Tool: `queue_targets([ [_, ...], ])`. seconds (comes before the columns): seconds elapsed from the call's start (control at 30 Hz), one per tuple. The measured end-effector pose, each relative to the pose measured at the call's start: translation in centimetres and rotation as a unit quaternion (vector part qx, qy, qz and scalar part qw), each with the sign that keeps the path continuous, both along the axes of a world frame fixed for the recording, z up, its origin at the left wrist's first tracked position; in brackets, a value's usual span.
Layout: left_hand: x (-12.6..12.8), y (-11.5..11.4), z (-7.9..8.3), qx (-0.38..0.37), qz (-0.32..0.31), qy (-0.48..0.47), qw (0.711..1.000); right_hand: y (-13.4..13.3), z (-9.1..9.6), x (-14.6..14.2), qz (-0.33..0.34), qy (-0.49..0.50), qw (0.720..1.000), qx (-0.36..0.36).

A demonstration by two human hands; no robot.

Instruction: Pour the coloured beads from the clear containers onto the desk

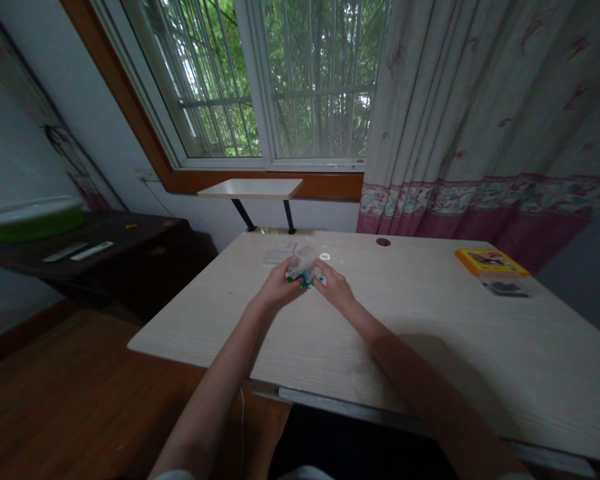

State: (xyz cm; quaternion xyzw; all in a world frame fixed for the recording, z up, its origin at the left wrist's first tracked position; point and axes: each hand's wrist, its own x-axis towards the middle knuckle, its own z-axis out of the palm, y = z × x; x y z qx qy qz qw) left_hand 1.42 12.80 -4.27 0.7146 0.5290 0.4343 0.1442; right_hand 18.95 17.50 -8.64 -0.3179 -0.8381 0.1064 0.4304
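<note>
My left hand (279, 287) is wrapped round the left side of a small clear plastic container (305, 257) above the desk. On its right side my right hand (335, 287) grips the same container, thumb and fingers closed. Several small green and blue pieces (304, 279) show low in it between my thumbs; their kind is too small to make out. Just behind my left hand lies a flat clear, whitish piece (279, 252) on the desk. A small white ring (325, 257) is on the desktop beyond my right fingers.
The pale desk (405, 307) carries a raised shelf (253, 189) on black supports at its back left. At the right lies a yellow-orange box (493, 262) beside a flat dark-and-clear package (507, 286). A dark side table (145, 233) with a green basin (35, 225) stands left.
</note>
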Motion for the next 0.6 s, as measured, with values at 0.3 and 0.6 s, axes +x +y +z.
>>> queue_targets([
  [0.3,-0.9,0.6,2.2,-0.073,0.063,-0.279,0.956,-0.3,4.0,2.1,0.089,-0.114,0.985,0.099],
  [0.6,-8.9,-1.7,1.6,-0.198,0.201,-0.377,0.882,3.4,5.4,23.2,-0.153,-0.199,0.967,-0.03],
])
